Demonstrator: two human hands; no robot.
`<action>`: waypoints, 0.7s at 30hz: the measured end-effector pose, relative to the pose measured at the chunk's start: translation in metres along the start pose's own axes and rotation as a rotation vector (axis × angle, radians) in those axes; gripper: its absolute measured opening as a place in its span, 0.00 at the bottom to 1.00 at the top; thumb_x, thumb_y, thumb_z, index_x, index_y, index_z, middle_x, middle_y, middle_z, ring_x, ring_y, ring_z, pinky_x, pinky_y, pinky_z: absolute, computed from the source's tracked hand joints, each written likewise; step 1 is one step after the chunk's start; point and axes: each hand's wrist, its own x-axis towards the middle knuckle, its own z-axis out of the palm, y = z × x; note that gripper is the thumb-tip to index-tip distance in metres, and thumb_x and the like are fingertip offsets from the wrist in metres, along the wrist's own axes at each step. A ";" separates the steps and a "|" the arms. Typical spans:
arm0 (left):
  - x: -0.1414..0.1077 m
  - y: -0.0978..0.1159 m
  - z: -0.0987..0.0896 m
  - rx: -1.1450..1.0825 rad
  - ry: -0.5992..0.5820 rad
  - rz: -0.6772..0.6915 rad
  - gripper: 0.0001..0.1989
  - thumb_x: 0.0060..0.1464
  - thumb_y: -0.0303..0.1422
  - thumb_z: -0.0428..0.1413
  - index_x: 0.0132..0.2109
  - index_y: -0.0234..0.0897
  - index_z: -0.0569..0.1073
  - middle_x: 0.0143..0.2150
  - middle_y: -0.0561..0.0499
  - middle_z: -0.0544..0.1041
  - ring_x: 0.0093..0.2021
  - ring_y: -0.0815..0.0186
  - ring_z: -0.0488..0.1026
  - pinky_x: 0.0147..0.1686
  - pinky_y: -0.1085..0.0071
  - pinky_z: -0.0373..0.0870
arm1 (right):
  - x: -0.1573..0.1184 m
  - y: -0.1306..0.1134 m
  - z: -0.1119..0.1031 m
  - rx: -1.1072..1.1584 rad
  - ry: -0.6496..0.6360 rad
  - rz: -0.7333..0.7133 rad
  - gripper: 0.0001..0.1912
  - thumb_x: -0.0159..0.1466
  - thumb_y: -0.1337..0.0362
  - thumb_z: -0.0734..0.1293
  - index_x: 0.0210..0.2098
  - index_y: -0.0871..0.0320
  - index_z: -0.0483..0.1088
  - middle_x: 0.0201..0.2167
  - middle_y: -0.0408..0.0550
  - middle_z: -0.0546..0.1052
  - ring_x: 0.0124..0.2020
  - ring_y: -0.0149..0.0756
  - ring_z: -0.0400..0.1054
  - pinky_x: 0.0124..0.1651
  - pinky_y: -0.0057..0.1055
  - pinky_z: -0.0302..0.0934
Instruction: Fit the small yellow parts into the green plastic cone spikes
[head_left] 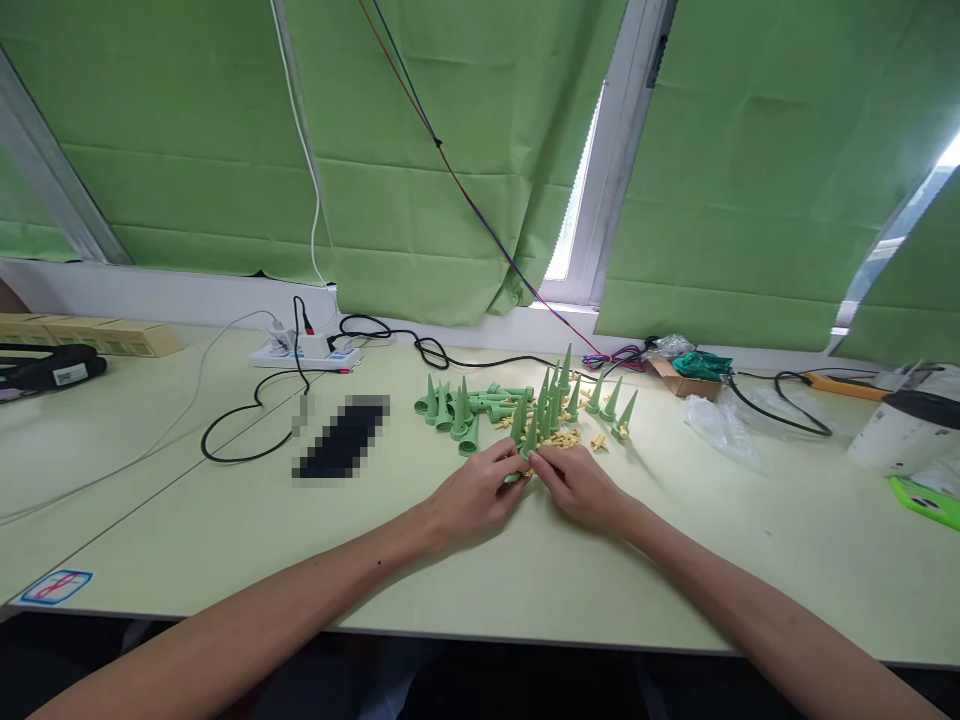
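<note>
Currently, at the left of a pale table [675,600], a white power strip [341,357] is lying near the back edge, and a pixelated dark patch [345,440] is showing nearer the front. Next, a mixed group of hollow green pieces [469,440] is resting on the tabletop, some lying on their sides. At centre, the left hand [480,490] is pinching the base of an upright green cone [531,440]. The right hand [585,485] is meeting it there, its fingertips drawn close; whether they are clamping the cone or a small hidden part, I cannot tell. Behind the hands, more cones [565,370] are standing in a cluster. Farther right, loose yellow pieces [598,443] are lying scattered, and a cone [626,415] is standing with yellow bits at its base. Handling seems to be partway along: some parts are appearing joined, while many are lying loose.
</note>
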 end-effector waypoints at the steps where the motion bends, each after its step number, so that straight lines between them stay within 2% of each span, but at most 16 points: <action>1: 0.000 0.000 0.000 -0.002 0.002 0.005 0.07 0.62 0.24 0.49 0.38 0.36 0.71 0.35 0.51 0.67 0.31 0.70 0.64 0.29 0.73 0.62 | 0.000 0.000 0.001 -0.013 0.003 0.007 0.20 0.73 0.61 0.55 0.24 0.56 0.51 0.18 0.37 0.56 0.20 0.28 0.46 0.27 0.30 0.42; 11: 0.000 0.001 0.001 0.002 -0.004 0.024 0.07 0.61 0.23 0.49 0.39 0.35 0.71 0.36 0.50 0.68 0.32 0.69 0.65 0.30 0.73 0.63 | 0.002 -0.001 0.005 -0.069 -0.015 0.037 0.22 0.74 0.60 0.52 0.22 0.56 0.55 0.18 0.41 0.63 0.20 0.29 0.52 0.28 0.30 0.44; 21: 0.001 -0.001 0.001 0.009 -0.016 0.016 0.07 0.62 0.25 0.49 0.38 0.35 0.72 0.35 0.50 0.67 0.31 0.69 0.65 0.30 0.73 0.62 | 0.003 -0.003 0.005 -0.052 -0.048 0.095 0.24 0.74 0.57 0.50 0.21 0.57 0.52 0.17 0.41 0.61 0.20 0.30 0.49 0.29 0.31 0.43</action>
